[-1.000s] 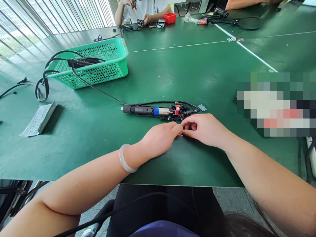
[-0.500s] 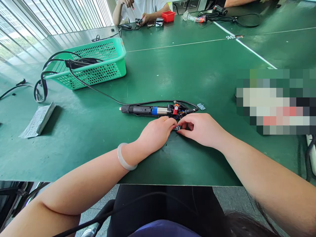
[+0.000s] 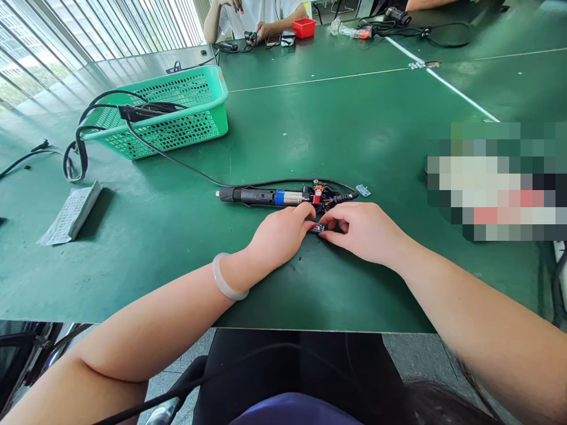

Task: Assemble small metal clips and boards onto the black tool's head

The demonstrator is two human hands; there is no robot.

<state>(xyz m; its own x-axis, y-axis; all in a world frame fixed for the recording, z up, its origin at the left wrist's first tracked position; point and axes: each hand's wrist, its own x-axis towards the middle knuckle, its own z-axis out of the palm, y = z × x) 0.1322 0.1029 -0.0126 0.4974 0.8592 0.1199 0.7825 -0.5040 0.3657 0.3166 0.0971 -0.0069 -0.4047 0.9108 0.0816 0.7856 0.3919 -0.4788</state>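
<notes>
Between my fingertips is a small dark circuit board [image 3: 318,228] with light markings. My left hand [image 3: 286,233] pinches its left end, and my right hand [image 3: 365,230] grips the right end with thumb and fingers. Just beyond them lies an opened electric screwdriver [image 3: 257,196], its black, blue and silver body pointing left. At its right end the inside is exposed, with a red part [image 3: 318,193] and thin wires. A black cable [image 3: 199,173] runs from that end back over the body toward the left. My fingers cover part of the board.
A green basket [image 3: 212,121] holding black cables [image 3: 155,111] stands at the back left. A folded paper packet [image 3: 73,215] lies on the left. Beside the screwdriver is a small pale blue piece [image 3: 363,190]. Across the table a person [image 3: 261,20] works near a red box [image 3: 304,28]. Blurred items sit at right.
My left index finger has lifted slightly away from the board, so more of the board shows between my hands. The whole view has shifted slightly.
</notes>
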